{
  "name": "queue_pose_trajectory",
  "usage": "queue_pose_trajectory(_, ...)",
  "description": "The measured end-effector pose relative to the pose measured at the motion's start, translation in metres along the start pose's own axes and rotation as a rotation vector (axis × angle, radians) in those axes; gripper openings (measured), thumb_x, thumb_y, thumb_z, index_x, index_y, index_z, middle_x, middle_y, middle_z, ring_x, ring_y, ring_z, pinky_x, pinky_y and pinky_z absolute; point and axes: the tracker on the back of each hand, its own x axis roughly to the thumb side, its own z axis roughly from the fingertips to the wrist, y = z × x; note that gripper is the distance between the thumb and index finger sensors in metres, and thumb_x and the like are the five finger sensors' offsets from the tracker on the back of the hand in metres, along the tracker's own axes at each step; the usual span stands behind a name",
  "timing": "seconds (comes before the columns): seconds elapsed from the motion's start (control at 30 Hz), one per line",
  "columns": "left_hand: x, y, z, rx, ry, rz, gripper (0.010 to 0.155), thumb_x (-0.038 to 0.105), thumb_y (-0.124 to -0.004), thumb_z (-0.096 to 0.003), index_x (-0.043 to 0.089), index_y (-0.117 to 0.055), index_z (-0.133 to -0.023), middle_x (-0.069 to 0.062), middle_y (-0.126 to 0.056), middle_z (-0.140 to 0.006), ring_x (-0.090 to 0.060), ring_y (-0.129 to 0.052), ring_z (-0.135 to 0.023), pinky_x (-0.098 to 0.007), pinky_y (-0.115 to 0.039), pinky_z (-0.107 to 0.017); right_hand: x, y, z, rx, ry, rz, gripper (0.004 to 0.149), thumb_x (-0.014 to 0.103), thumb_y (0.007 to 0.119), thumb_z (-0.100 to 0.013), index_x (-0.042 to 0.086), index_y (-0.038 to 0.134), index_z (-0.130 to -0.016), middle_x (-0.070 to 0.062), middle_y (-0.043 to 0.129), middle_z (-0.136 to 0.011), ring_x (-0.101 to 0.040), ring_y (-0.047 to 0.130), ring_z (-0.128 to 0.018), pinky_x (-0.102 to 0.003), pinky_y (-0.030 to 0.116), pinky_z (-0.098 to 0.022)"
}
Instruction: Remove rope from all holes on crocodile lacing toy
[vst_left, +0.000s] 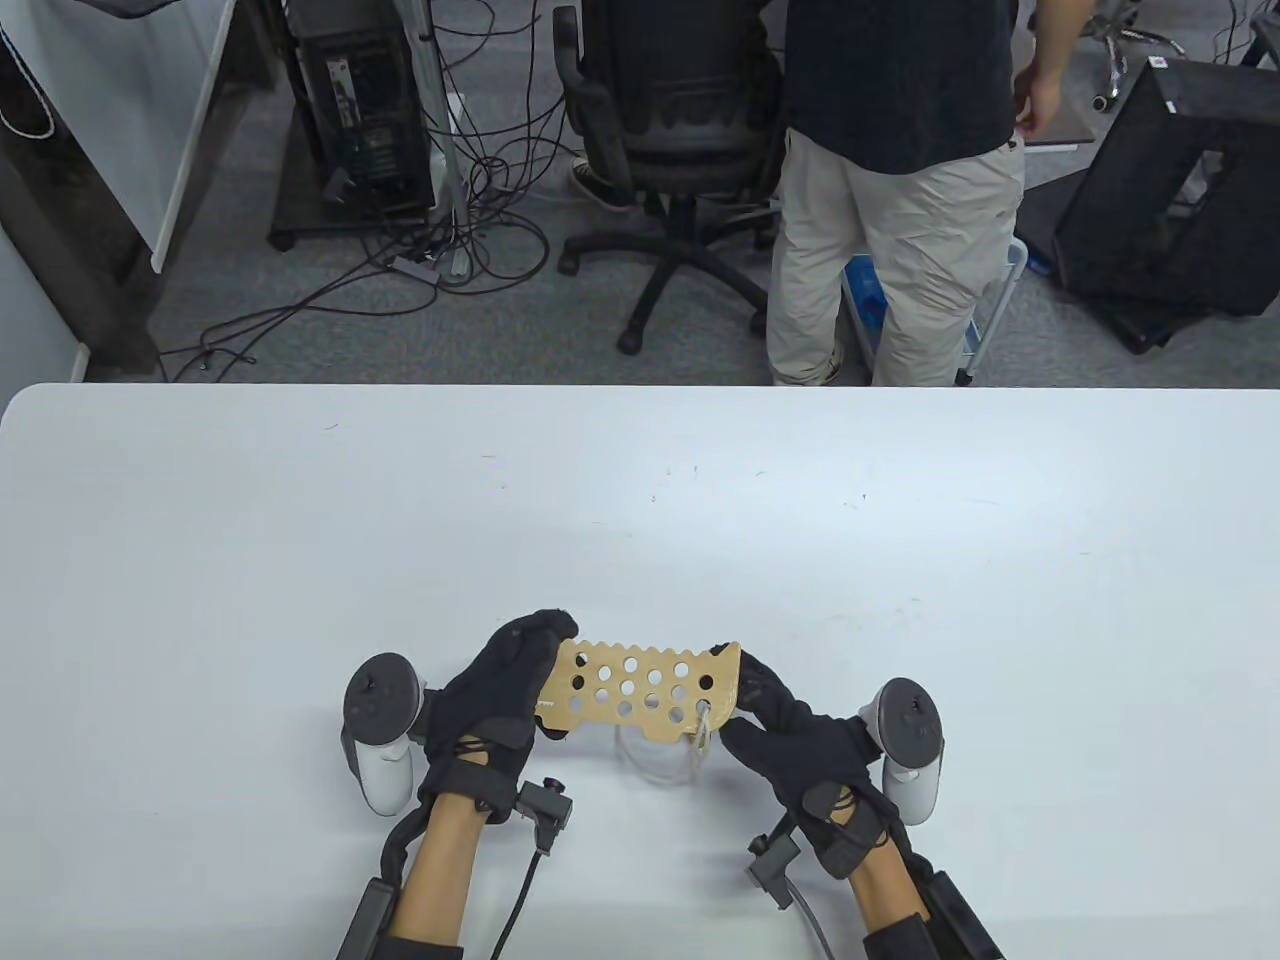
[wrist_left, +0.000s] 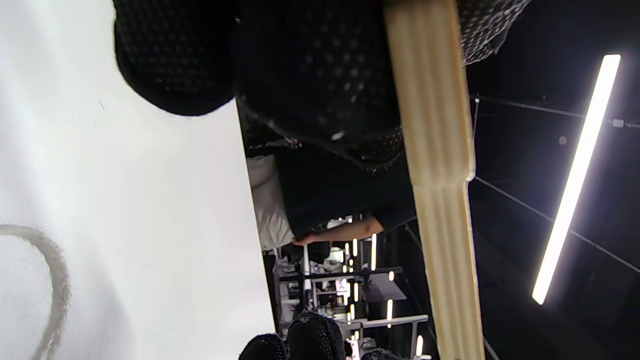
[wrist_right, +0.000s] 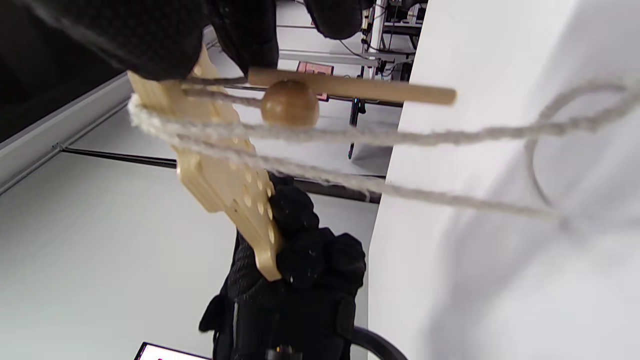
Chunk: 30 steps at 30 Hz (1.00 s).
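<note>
While the crocodile board (vst_left: 640, 690) hangs just above the worktop (vst_left: 640, 500) between your two hands, close to its near edge, only the holes at its right end appear to carry rope (vst_left: 700, 735); the rest of the holes in the table view look open, so I judge the unlacing nearly done. Your left hand (vst_left: 500, 690) grips the board's left end, fingers curled round it, and your right hand (vst_left: 790, 740) clamps the right end, where the rope passes through. In the right wrist view two strands wrap over the board's edge and run down to a loose loop lying on the worktop, while a thinner cord carries a round wooden bead (wrist_right: 290, 102) beside a wooden stick (wrist_right: 350, 86) that is probably the lacing needle. To do this step well, keep the left hand steady as the anchor, let the right fingers leave the board and pinch the strand close to the hole, and draw it straight out along the hole's axis, not sideways, so it does not bind on the wood. Feed the stick end back through first, since the bead looks too big to pass. No container shows in any view; the freed rope simply pools under the board.
</note>
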Motion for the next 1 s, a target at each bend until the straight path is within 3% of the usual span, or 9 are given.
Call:
queue_pose_trajectory(0.2, -0.001, -0.002, 0.0, -0.015, 0.001, 0.012, 0.047, 0.05, -0.07, -0.0544, 0.029, -0.078, -0.096, 0.004, -0.103, -0.064, -0.006, -0.1, -0.025, -0.037, -0.091, -0.04, -0.001, 0.006, -0.001, 0.062, 0.013, 0.061, 0.057, 0.035, 0.083, -0.043, 0.02, 0.067, -0.095, -0.018, 0.041, -0.112, -0.055, 0.021, -0.1, -0.082, 0.014, -0.059)
queue_pose_trajectory(0.33, -0.002, -0.005, -0.001, -0.028, 0.003, 0.018, 0.047, 0.049, -0.07, -0.0543, 0.029, -0.078, -0.096, 0.004, -0.103, -0.064, -0.006, -0.1, -0.025, -0.037, -0.091, -0.04, -0.001, 0.007, -0.002, 0.067, 0.015, 0.091, 0.051, 0.031, 0.083, -0.043, 0.019, 0.072, -0.09, -0.018, 0.045, -0.111, -0.055, 0.024, -0.1, -0.082, 0.016, -0.06)
queue_pose_trajectory(0.57, -0.002, -0.006, -0.001, -0.037, 0.002, 0.022, 0.047, 0.049, -0.07, -0.0544, 0.029, -0.078, -0.096, 0.004, -0.103, -0.064, -0.007, -0.1, -0.026, -0.037, -0.091, -0.04, 0.0, 0.002, -0.001, 0.013, 0.009, 0.083, 0.04, 0.029, 0.082, -0.043, 0.017, 0.081, -0.081, -0.019, 0.056, -0.108, -0.056, 0.033, -0.1, -0.082, 0.021, -0.061)
queue_pose_trajectory(1.0, -0.009, 0.003, -0.001, 0.004, 0.029, 0.049, 0.047, 0.049, -0.069, -0.0547, 0.029, -0.077, -0.097, 0.004, -0.102, -0.065, -0.007, -0.1, -0.027, -0.038, -0.09, -0.042, -0.006, -0.008, 0.0, -0.087, 0.055, 0.04, 0.038, 0.027, 0.079, -0.044, 0.01, 0.078, -0.078, -0.023, 0.065, -0.101, -0.057, 0.046, -0.096, -0.081, 0.032, -0.061)
